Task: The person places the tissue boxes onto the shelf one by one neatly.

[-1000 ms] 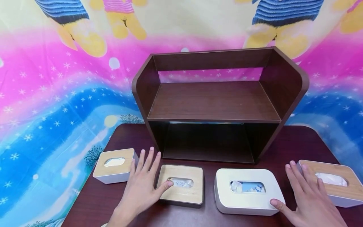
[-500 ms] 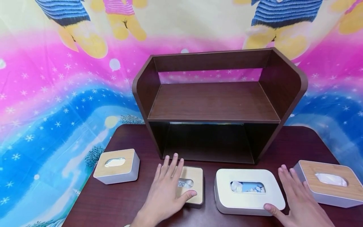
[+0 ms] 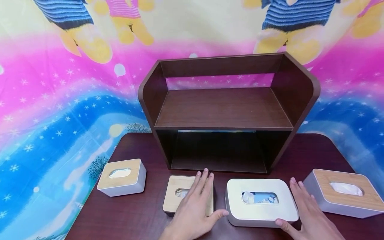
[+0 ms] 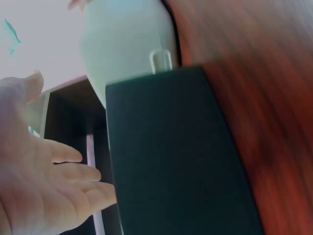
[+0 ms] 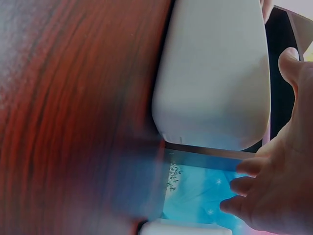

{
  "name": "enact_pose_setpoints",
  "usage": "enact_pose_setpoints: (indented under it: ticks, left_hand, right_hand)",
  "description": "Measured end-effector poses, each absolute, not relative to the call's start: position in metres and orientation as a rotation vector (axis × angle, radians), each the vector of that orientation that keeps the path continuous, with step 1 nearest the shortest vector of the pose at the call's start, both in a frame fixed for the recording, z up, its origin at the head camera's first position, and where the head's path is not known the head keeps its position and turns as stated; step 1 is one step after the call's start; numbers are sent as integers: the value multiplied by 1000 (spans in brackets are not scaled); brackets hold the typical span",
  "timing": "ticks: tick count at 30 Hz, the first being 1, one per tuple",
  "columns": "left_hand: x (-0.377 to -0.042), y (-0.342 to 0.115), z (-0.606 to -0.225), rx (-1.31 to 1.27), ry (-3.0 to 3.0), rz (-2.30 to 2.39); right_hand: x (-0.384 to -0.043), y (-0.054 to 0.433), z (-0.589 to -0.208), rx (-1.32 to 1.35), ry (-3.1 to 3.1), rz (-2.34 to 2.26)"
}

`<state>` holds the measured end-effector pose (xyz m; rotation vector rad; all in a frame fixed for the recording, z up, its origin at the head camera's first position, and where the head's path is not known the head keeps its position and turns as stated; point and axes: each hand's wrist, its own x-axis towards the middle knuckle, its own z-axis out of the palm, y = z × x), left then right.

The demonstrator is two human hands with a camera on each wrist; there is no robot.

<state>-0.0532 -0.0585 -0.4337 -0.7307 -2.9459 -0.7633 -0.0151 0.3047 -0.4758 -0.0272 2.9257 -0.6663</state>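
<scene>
My left hand (image 3: 195, 208) hovers with straight fingers over a dark-sided tissue box (image 3: 171, 196) with a pale wood lid, covering its right part. Its thumb reaches the left edge of a white tissue box (image 3: 252, 213). In the left wrist view the dark box (image 4: 171, 156) shows its side beside the spread fingers (image 4: 73, 171). At the white box's right end is my right hand (image 3: 310, 213), fingers extended and thumb near the front right corner. Whether that thumb touches the lid I cannot tell; the right wrist view shows the box's wall (image 5: 215, 73) beside the hand.
A wood-topped white tissue box (image 3: 345, 188) stands at the right, near my right fingers. A smaller one (image 3: 120, 176) is at the left. Behind them a dark brown two-tier shelf (image 3: 223, 108) stands on the table (image 3: 126, 216), before a colourful cloth backdrop (image 3: 60, 116).
My left hand has moved right, from between the small left box and the dark-sided box to over the latter's right part. My right hand has shifted slightly left. The boxes stay put.
</scene>
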Motion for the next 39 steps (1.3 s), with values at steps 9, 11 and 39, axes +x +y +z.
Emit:
enact_pose_setpoints:
  ticks: [9, 11, 39]
  left_hand:
    - [-45, -35, -439, -789, -2884, -984]
    - [-43, -31, -440, -794, -2861, -1057]
    - [-25, -4, -461, -563, -2599, -1799]
  right_hand:
    - [-18, 305, -475, 43, 2815, -696]
    - [-19, 305, -474, 48, 2802, -651]
    - [-6, 308, -479, 338, 2775, -879]
